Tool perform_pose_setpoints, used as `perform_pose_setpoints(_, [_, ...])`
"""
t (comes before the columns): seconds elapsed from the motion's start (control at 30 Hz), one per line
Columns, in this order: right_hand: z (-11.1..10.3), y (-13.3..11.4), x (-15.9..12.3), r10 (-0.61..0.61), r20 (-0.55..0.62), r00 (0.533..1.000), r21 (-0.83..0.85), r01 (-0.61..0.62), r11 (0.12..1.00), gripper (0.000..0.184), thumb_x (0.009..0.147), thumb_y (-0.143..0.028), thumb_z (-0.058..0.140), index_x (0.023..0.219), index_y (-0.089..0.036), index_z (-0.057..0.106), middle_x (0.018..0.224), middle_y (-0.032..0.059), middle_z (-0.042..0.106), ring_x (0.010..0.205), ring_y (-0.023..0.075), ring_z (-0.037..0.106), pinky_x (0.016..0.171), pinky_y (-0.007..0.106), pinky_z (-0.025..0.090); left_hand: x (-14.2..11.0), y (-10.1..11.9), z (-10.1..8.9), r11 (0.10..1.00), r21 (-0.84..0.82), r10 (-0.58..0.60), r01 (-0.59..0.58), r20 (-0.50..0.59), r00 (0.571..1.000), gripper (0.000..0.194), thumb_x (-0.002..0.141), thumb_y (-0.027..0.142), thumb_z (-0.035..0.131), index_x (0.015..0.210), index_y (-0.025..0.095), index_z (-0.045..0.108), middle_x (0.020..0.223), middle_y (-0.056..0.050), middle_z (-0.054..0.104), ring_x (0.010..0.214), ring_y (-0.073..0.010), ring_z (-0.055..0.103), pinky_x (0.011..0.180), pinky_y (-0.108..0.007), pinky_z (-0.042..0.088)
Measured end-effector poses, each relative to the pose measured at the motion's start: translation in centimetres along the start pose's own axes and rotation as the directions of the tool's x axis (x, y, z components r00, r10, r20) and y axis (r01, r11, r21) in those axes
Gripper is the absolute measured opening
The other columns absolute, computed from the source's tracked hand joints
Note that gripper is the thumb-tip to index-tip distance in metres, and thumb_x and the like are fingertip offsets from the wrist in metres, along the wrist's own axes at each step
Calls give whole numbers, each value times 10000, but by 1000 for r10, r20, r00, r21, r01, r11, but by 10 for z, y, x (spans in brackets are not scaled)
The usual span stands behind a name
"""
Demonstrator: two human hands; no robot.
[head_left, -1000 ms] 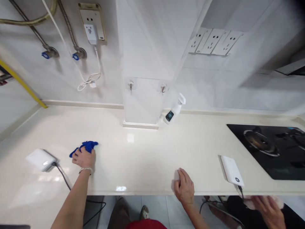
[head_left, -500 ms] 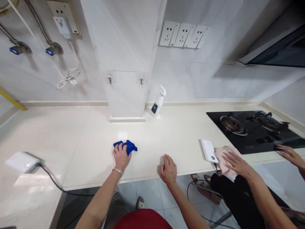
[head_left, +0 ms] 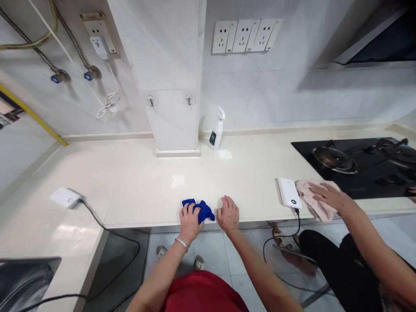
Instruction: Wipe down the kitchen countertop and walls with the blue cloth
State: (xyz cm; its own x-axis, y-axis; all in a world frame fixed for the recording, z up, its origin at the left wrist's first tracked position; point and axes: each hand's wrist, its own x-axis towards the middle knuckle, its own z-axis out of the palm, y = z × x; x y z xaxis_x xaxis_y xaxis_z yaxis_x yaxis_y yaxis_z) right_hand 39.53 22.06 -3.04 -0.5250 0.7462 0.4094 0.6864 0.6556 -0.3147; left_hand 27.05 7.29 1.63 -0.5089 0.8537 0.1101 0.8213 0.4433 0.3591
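Observation:
My left hand presses a crumpled blue cloth onto the pale countertop, near its front edge. The fingers are wrapped over the cloth, and part of it bunches out to the right. Just right of the cloth, my right hand rests at the counter edge with its fingers curled together and nothing visible in them. A white spray bottle with a dark label stands upright at the back, against the wall.
To the right, a co-worker's hand lies on a pink cloth beside a white power bank. A black gas stove lies beyond. Another cabled white device sits left; a sink occupies the lower left.
My left hand and the blue cloth have moved right and toward the front edge, closer to my right hand. The view has shifted, bringing the sink into sight. The co-worker's far hand has mostly left view.

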Motion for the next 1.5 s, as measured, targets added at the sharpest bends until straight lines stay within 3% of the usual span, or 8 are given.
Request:
perform_pose_setpoints(0.23, [-1, -1, 4, 47, 46, 998, 16, -48, 999, 471, 883, -161, 421, 1335, -128, 550, 1442, 147, 561, 1337, 258, 482, 1076, 407, 387, -11, -50, -21, 999, 18, 30, -31, 29, 999, 466, 828, 230, 710, 1283, 205, 613, 1413, -133, 531, 1367, -372, 382, 1104, -557, 393])
perform_pose_setpoints(0.57, [2, 2, 2, 65, -32, 997, 39, -64, 997, 451, 864, -170, 434, 1289, -145, 584, 1408, 134, 590, 1297, 261, 516, 1039, 412, 412, -51, -192, -72, 914, 166, -340, 370, -184, 922, 438, 936, 398, 532, 1289, 147, 598, 1429, -166, 505, 1339, -373, 394, 1080, -564, 425])
perform_pose_setpoints(0.77, [3, 0, 0, 62, -25, 998, 23, -62, 998, 453, 858, -175, 441, 1287, -153, 583, 1394, 139, 598, 1285, 269, 528, 1017, 420, 428, -65, -244, -110, 824, 158, -491, 544, -281, 825, 551, 912, 465, 457, 1301, 94, 579, 1425, -201, 481, 1330, -377, 389, 1157, -562, 359])
perform_pose_setpoints(0.9, [2, -2, 2, 61, -38, 997, 14, -61, 998, 452, 858, -174, 439, 1287, -150, 580, 1394, 135, 600, 1290, 256, 526, 1022, 401, 423, -54, -272, -131, 740, 100, -627, 665, -256, 736, 640, 897, 538, 396, 1358, 114, 530, 1474, -201, 424, 1376, -396, 332, 1153, -592, 349])
perform_pose_setpoints(1.1, [2, -3, 4, 69, -48, 996, 5, -69, 998, 444, 863, -167, 438, 1281, -151, 585, 1392, 131, 601, 1290, 248, 523, 1024, 399, 415, -24, -261, -139, 572, 32, -784, 820, -273, 557, 702, 879, 571, 351, 1398, 115, 474, 1485, -228, 379, 1365, -459, 314, 1111, -664, 335])
perform_pose_setpoints(1.17, [3, -2, 3, 72, -48, 996, 9, -72, 997, 448, 859, -169, 447, 1284, -147, 586, 1396, 133, 599, 1290, 246, 522, 1027, 398, 414, -24, -245, -131, 602, 61, -750, 797, -300, 589, 684, 881, 554, 359, 1385, 109, 484, 1472, -232, 392, 1344, -460, 331, 1079, -680, 356])
perform_pose_setpoints(1.3, [5, -1, 3, 91, -19, 996, 16, -91, 996, 464, 851, -172, 457, 1295, -136, 586, 1411, 139, 588, 1303, 251, 512, 1051, 402, 403, -38, -207, -106, 760, 205, -550, 617, -306, 778, 607, 902, 516, 386, 1323, 106, 541, 1425, -217, 452, 1300, -427, 377, 1001, -647, 432])
perform_pose_setpoints(1.5, [6, -2, 2, 97, -11, 995, 68, -96, 993, 518, 834, -168, 476, 1343, -137, 567, 1425, 158, 567, 1325, 272, 490, 1082, 426, 389, -33, -136, -64, 886, 264, -348, 382, -165, 923, 501, 915, 433, 498, 1310, 133, 574, 1400, -196, 485, 1312, -412, 368, 982, -607, 434])
